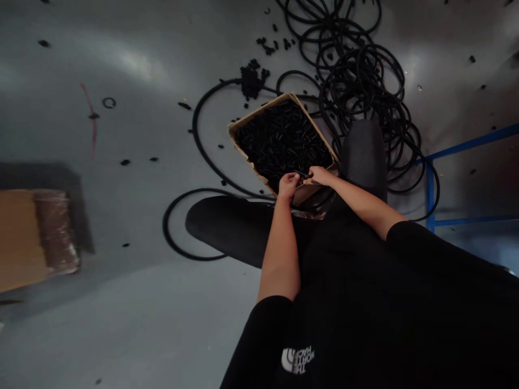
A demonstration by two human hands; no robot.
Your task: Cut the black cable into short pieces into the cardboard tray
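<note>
Over the near edge of an open cardboard box (249,159), my two hands are close together. The box holds a heap of short black pieces (279,135). My right hand (320,176) is closed around a small tool (311,181) with an orange part showing. My left hand (288,185) is closed in a pinch beside the tool's tip; what it holds is too small and dark to make out. Long black tubing (194,121) curves around the box's left side.
Tangled coils of black tubing (365,81) lie beyond and right of the box. Small black pieces (251,78) are scattered on the grey floor. A cardboard box (20,240) stands at the far left. Blue lines (430,189) run at the right. My legs flank the box.
</note>
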